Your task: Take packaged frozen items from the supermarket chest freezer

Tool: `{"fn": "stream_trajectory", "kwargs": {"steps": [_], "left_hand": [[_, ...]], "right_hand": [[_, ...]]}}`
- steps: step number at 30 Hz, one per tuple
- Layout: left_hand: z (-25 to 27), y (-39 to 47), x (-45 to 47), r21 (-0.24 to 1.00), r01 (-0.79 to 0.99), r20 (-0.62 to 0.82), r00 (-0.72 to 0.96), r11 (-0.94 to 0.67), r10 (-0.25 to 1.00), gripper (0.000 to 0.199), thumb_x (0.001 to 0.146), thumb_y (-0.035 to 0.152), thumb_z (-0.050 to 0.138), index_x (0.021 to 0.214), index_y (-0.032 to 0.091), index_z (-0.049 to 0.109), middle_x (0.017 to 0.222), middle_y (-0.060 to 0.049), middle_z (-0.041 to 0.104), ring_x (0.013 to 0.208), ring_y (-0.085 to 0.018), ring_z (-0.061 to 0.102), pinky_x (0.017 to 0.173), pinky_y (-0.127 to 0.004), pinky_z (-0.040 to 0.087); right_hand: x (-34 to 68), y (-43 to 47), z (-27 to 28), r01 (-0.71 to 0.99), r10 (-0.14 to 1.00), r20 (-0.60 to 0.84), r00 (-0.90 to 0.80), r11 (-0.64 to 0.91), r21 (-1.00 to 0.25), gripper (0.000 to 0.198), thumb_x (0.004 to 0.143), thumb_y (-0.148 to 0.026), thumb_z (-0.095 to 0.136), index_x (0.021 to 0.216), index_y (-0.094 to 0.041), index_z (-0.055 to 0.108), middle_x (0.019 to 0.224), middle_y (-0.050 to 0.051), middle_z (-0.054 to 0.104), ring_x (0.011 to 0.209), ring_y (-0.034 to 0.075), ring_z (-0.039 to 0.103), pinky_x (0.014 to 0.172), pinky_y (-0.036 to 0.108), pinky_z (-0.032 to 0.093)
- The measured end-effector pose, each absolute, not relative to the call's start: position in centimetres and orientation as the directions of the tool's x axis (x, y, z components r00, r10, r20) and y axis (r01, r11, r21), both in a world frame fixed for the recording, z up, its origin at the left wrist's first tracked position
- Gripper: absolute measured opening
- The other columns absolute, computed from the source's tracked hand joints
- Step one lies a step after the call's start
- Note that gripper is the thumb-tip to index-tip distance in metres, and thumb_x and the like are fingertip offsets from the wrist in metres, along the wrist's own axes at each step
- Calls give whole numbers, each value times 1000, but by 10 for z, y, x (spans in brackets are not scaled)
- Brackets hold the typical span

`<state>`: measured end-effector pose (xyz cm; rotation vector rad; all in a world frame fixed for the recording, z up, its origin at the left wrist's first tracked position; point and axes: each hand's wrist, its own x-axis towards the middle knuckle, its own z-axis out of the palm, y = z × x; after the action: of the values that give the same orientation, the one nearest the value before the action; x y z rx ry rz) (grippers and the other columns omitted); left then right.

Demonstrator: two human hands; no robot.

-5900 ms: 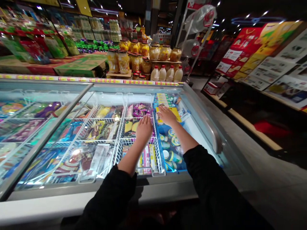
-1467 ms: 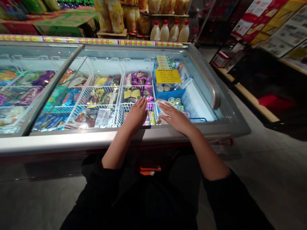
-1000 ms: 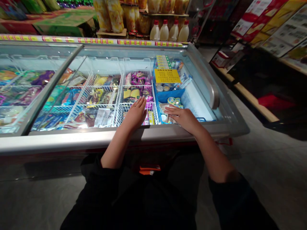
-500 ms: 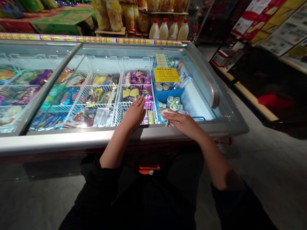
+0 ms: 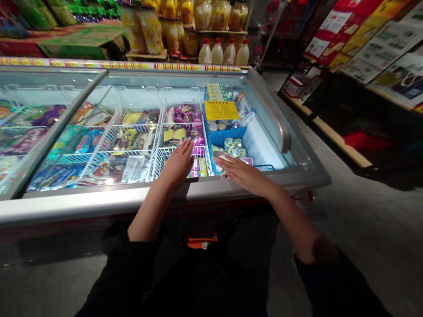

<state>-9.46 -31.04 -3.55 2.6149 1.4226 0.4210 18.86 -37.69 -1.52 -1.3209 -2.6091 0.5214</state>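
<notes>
My left hand (image 5: 180,164) lies on the sliding glass lid of a chest freezer (image 5: 99,199), near its front rim. Its fingers are stretched out and it holds nothing. My right hand (image 5: 246,175) rests at the same rim further right, its fingers laid over a pale crumpled cloth (image 5: 220,155). Most of the cloth is hidden under the hand. Below the glass, white wire baskets (image 5: 158,154) hold bagged frozen goods. A blue basket (image 5: 228,133) with small round tubs stands below and beyond my right hand.
A yellow sign (image 5: 221,110) sits above the blue basket. The lid's curved handle (image 5: 283,136) is at the right end. Behind the freezer stand jars (image 5: 148,31) and red-capped bottles (image 5: 217,53). Shelves with boxes (image 5: 330,26) rise at the right beyond the grey floor (image 5: 357,211).
The view has shifted, so the freezer appears lower and further left. Both hands stay near the same spots on the glass; the right one has slid slightly left with the cloth.
</notes>
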Motion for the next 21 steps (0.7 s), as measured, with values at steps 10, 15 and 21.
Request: {"fn": "stream_trajectory", "kwargs": {"steps": [10, 15, 21], "left_hand": [[-35, -311, -96, 246, 811, 174, 501, -530, 848, 60, 107, 26, 34, 162, 2, 33, 171, -21, 30, 160, -31, 25, 131, -49, 27], [-34, -312, -95, 226, 815, 167, 507, -533, 846, 60, 107, 27, 33, 162, 3, 33, 172, -20, 29, 161, -30, 24, 132, -47, 26], [-36, -314, -94, 209, 831, 188, 483, -515, 855, 59, 107, 25, 33, 163, 6, 33, 171, -17, 31, 161, -27, 25, 131, -48, 28]], "right_hand": [[206, -330, -27, 911, 938, 36, -344, 343, -227, 63, 108, -37, 34, 169, -23, 24, 175, 5, 26, 163, 28, 18, 133, 55, 22], [191, -338, -18, 827, 863, 21, -505, 491, -273, 61, 109, -33, 31, 169, -29, 23, 175, 0, 26, 163, 23, 16, 133, 52, 22], [235, -364, -24, 814, 855, -18, -519, 487, -316, 61, 110, -44, 30, 169, -37, 18, 176, -3, 22, 163, 25, 15, 132, 52, 23]]}}
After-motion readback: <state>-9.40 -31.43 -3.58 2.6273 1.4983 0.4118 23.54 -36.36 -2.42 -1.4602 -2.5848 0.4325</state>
